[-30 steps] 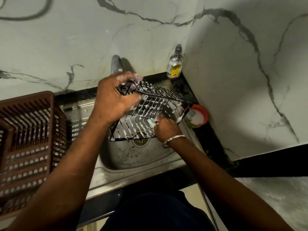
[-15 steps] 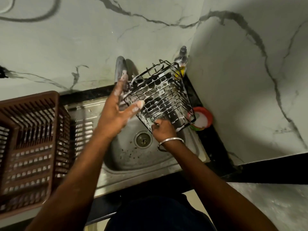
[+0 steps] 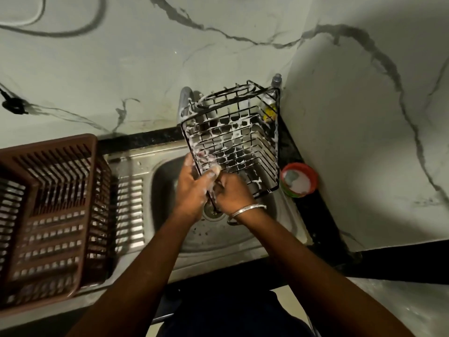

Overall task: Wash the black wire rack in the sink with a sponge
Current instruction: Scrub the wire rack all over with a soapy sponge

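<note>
The black wire rack [image 3: 238, 142], streaked with white foam, is held tilted above the steel sink [image 3: 218, 242], its far end up by the wall. My left hand [image 3: 192, 188] grips the rack's near left edge, the foamy thumb lying over the wire. My right hand [image 3: 233, 193], with a metal bangle on the wrist, is curled round the rack's near corner, touching the left hand. No sponge shows; it may be hidden inside the right hand.
A brown plastic dish basket [image 3: 48, 215] stands on the drainboard at left. A red bowl [image 3: 300, 182] of soapy stuff sits right of the sink. A bottle [image 3: 273, 103] stands in the corner behind the rack, and the tap [image 3: 185, 98] rises at the back.
The rack was turned from lying flat to standing tilted with its far end up. My left hand let go of its top, opened, then took hold of its near left edge beside my right hand.
</note>
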